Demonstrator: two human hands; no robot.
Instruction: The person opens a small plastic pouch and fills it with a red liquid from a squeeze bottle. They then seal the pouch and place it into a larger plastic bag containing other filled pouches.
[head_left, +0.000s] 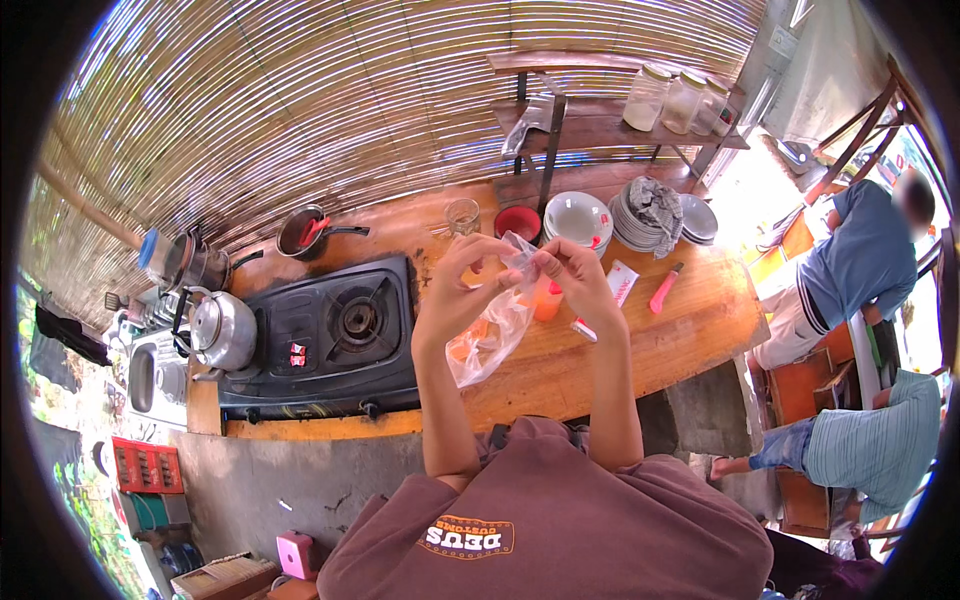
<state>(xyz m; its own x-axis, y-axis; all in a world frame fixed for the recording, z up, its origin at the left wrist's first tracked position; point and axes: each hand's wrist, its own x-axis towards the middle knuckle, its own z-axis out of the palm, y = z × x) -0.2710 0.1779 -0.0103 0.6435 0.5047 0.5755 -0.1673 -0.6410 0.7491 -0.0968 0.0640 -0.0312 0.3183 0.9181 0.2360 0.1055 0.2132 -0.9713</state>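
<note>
A clear plastic bag (495, 341) hangs over the wooden counter, its top pinched between the fingertips of my left hand (459, 292) and my right hand (583, 281). Something orange shows through the bag, but whether it lies inside or behind cannot be told. Close behind my right hand stands an orange plastic cup (547, 306), partly covered by the hand and the bag. A white and red packet (621, 282) lies just right of that hand. Farther right is a pink-handled knife (664, 289).
A black gas stove (296, 326) bears a metal kettle (223, 330) and small red sachets (298, 355). Along the back are a saucepan (300, 232), a glass mug (463, 216), a red bowl (517, 223), white bowls (574, 210) and stacked plates (630, 225). Two people (870, 255) are at right.
</note>
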